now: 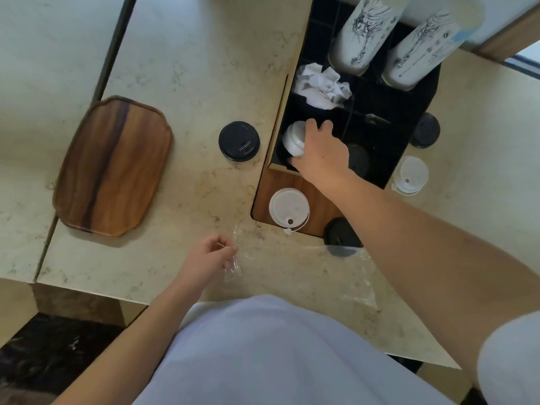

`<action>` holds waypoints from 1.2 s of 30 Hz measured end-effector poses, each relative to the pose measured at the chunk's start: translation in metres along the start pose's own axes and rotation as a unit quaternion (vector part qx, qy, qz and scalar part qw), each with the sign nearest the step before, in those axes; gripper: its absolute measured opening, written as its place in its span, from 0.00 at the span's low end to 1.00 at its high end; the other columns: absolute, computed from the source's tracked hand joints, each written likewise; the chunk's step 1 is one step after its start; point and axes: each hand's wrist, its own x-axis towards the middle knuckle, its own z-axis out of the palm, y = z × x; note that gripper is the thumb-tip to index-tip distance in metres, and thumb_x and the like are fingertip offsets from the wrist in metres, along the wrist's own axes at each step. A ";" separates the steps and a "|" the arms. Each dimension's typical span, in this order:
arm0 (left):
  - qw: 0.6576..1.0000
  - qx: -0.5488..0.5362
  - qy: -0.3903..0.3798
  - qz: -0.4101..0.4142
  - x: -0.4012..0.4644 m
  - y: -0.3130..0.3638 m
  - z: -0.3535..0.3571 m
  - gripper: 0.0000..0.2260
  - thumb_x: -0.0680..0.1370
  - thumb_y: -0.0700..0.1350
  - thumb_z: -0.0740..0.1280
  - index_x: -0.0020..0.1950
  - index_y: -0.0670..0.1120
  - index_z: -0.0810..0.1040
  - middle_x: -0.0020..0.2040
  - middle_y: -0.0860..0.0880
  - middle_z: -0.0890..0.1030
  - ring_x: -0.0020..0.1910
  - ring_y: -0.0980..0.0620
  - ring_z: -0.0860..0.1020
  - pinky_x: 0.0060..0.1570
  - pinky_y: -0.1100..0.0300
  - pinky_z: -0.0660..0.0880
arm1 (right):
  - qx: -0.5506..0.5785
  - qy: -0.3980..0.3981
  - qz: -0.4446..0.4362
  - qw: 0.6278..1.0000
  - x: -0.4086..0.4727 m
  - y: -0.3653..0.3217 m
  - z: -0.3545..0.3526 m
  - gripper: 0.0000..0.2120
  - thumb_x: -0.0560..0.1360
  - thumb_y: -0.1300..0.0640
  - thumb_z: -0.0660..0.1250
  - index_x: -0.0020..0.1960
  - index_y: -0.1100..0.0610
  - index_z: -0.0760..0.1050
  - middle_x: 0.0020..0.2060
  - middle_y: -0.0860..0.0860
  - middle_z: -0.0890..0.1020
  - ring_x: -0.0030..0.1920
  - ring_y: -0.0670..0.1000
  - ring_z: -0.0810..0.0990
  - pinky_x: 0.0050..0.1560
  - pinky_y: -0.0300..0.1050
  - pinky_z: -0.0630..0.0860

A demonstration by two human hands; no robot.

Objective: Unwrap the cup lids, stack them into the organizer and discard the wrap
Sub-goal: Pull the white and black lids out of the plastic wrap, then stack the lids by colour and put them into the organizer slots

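**A:** Where's the right hand (320, 152) sitting?

**B:** It's reaching forward into the organizer (388, 124), fingers wrapped around a stack of white lids (293, 140). The stack is lying tilted, long axis running roughly away from the person and leaning left, bottom end dipping into the near-left compartment.

**A:** So seated or not?

**B:** Judging not yet. It's looking half in, still gripped. The move coming up is turning on that tilt: the stack is needing to go upright over the compartment before the fingers are letting go.

**A:** Left hand (211, 255)?

**B:** It's low and near the body, on the counter (187, 68), pinching one end of the clear wrap (344, 276). The wrap is trailing right across the counter edge, under the right forearm.

**A:** Loose lids?

**B:** A white lid (287, 209) is lying flat just in front of the organizer, nearer the right hand. Another white lid (410, 175) is sitting right of the organizer. Black lids: one (239, 140) left of the organizer, one (342, 236) near the wrap, one (426, 130) at far right.

**A:** Who's taking the wrap?

**B:** Left is already holding it, so I'm guessing left. No bin is showing in view.
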 end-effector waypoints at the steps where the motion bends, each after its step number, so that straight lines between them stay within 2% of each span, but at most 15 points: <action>1: 1.000 0.002 -0.001 0.001 0.000 0.001 0.001 0.04 0.78 0.40 0.71 0.44 0.42 0.78 0.29 0.48 0.78 0.28 0.52 0.75 0.34 0.57 0.68 | -0.001 -0.007 0.001 1.000 0.000 0.001 0.002 0.40 0.69 0.45 0.76 0.73 0.56 0.62 0.61 0.59 0.70 0.44 0.59 0.80 0.35 0.47 0.68; 8: 1.000 0.018 -0.001 0.011 0.000 0.005 0.000 0.05 0.78 0.40 0.70 0.43 0.44 0.78 0.29 0.49 0.78 0.28 0.53 0.75 0.35 0.56 0.70 | 0.011 -0.045 -0.007 0.999 0.010 -0.001 0.002 0.45 0.67 0.47 0.79 0.75 0.57 0.59 0.63 0.61 0.69 0.48 0.63 0.80 0.37 0.49 0.71; 12: 1.000 0.025 -0.001 0.010 0.000 0.003 -0.001 0.05 0.78 0.40 0.70 0.43 0.43 0.78 0.29 0.50 0.78 0.28 0.54 0.75 0.33 0.58 0.70 | -0.006 -0.068 -0.028 0.997 0.013 -0.009 0.000 0.39 0.71 0.51 0.76 0.75 0.61 0.61 0.63 0.61 0.70 0.54 0.63 0.79 0.42 0.51 0.73; 17: 1.000 0.030 0.000 0.010 0.001 0.003 -0.003 0.05 0.78 0.41 0.70 0.43 0.43 0.78 0.30 0.49 0.79 0.28 0.53 0.75 0.33 0.58 0.71 | 0.003 -0.115 -0.034 0.993 0.013 -0.011 -0.003 0.36 0.76 0.54 0.70 0.78 0.63 0.58 0.69 0.62 0.69 0.62 0.62 0.76 0.53 0.52 0.75; 20: 0.999 0.037 0.001 0.016 0.001 0.006 -0.003 0.05 0.78 0.42 0.70 0.43 0.44 0.78 0.31 0.49 0.79 0.29 0.53 0.75 0.32 0.59 0.71 | 0.079 -0.114 -0.022 0.990 0.005 -0.004 -0.014 0.32 0.77 0.52 0.68 0.75 0.62 0.63 0.66 0.61 0.72 0.60 0.60 0.76 0.51 0.50 0.75; 23: 0.999 0.031 0.000 0.024 0.002 0.010 -0.003 0.05 0.78 0.41 0.71 0.43 0.44 0.78 0.31 0.48 0.79 0.29 0.52 0.75 0.32 0.59 0.71 | 0.213 -0.053 0.023 0.975 -0.022 0.010 -0.019 0.27 0.77 0.52 0.67 0.72 0.59 0.66 0.57 0.57 0.77 0.55 0.55 0.78 0.52 0.51 0.77; 26: 0.999 0.038 0.000 0.037 0.001 0.011 -0.003 0.03 0.77 0.41 0.70 0.45 0.43 0.79 0.33 0.47 0.80 0.30 0.51 0.77 0.32 0.60 0.71 | 0.301 0.010 0.070 0.951 -0.078 0.034 -0.012 0.16 0.77 0.52 0.68 0.64 0.53 0.73 0.44 0.47 0.79 0.45 0.46 0.78 0.45 0.41 0.76; 28: 0.998 0.041 -0.001 0.044 0.000 0.011 -0.002 0.03 0.78 0.40 0.70 0.47 0.41 0.78 0.35 0.46 0.81 0.32 0.49 0.78 0.30 0.61 0.73 | 0.320 0.028 0.117 0.940 -0.122 0.053 -0.003 0.11 0.77 0.52 0.69 0.58 0.50 0.75 0.41 0.43 0.77 0.42 0.42 0.77 0.40 0.34 0.70; 30: 0.998 0.049 0.001 0.049 -0.001 0.011 0.000 0.04 0.78 0.40 0.70 0.48 0.40 0.78 0.36 0.45 0.82 0.32 0.49 0.79 0.29 0.60 0.74 | 0.325 0.040 0.175 0.928 -0.170 0.073 0.005 0.08 0.77 0.52 0.69 0.55 0.49 0.75 0.41 0.41 0.78 0.42 0.41 0.77 0.38 0.34 0.68; 33: 0.996 0.068 0.002 0.062 -0.002 0.009 0.001 0.04 0.78 0.41 0.71 0.48 0.41 0.78 0.37 0.45 0.83 0.32 0.51 0.80 0.32 0.57 0.76 | 0.314 0.034 0.256 0.914 -0.230 0.098 0.015 0.05 0.76 0.48 0.69 0.47 0.46 0.74 0.39 0.45 0.79 0.39 0.43 0.78 0.34 0.37 0.67; 35: 0.995 0.078 -0.001 0.070 -0.004 0.007 0.003 0.06 0.77 0.45 0.73 0.49 0.43 0.78 0.36 0.47 0.84 0.32 0.51 0.81 0.31 0.57 0.76 | 0.304 -0.004 0.289 0.908 -0.255 0.107 0.023 0.11 0.76 0.44 0.68 0.46 0.51 0.75 0.38 0.52 0.80 0.37 0.46 0.77 0.33 0.40 0.67; 36: 0.994 0.083 0.001 0.069 -0.006 0.007 0.004 0.09 0.76 0.49 0.73 0.49 0.44 0.78 0.35 0.48 0.85 0.31 0.51 0.81 0.31 0.58 0.76 | 0.298 -0.030 0.300 0.906 -0.262 0.110 0.027 0.16 0.76 0.41 0.67 0.48 0.55 0.76 0.40 0.56 0.81 0.38 0.49 0.78 0.34 0.42 0.71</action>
